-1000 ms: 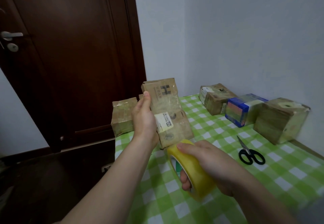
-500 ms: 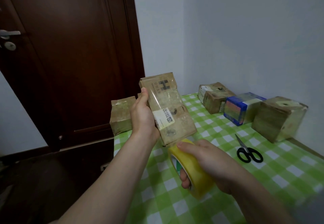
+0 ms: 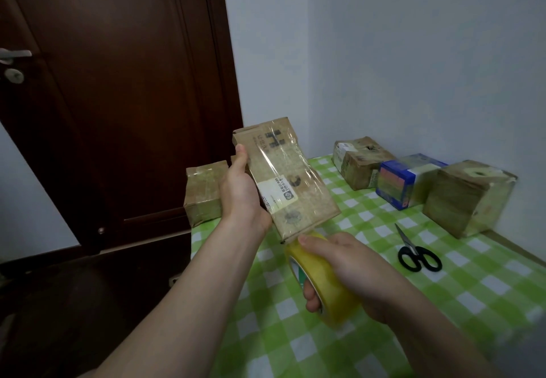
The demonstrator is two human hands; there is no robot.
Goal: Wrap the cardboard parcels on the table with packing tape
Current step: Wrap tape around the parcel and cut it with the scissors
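Lifted and tipped since a second ago, the held parcel (image 3: 291, 176) now hangs clear of the table (image 3: 487, 289), its printed end leaning up toward the door (image 3: 118, 97) and its lower corner down by the tape roll (image 3: 322, 283). The left hand (image 3: 240, 193) grips it along its long left edge, thumb laid up the side and fingers hidden behind. The right hand (image 3: 351, 271) holds the yellowish roll low in front, thumb pressed over the outer band and fingers curled through the core. The roll's top lies just beside the parcel's bottom edge; whether a strip runs between them cannot be told. Shiny film already covers the parcel's face and its white label.

To the left the table's edge drops away toward the dark floor, and a small brown parcel (image 3: 204, 193) sits right at that edge, partly behind the left wrist. To the right, open cloth lies between the roll and the black-handled scissors (image 3: 413, 252), which lie flat with blades closed, pointing away. Beyond them three boxes stand in a row along the wall (image 3: 413, 52): a brown parcel with a label (image 3: 359, 162), a blue box (image 3: 404, 181) touching it, and a large brown cube (image 3: 464, 197) nearest.

A green-and-white checked cloth covers the table. The walls are pale and plain, the door dark wood with a metal handle (image 3: 14, 54) at the far left.
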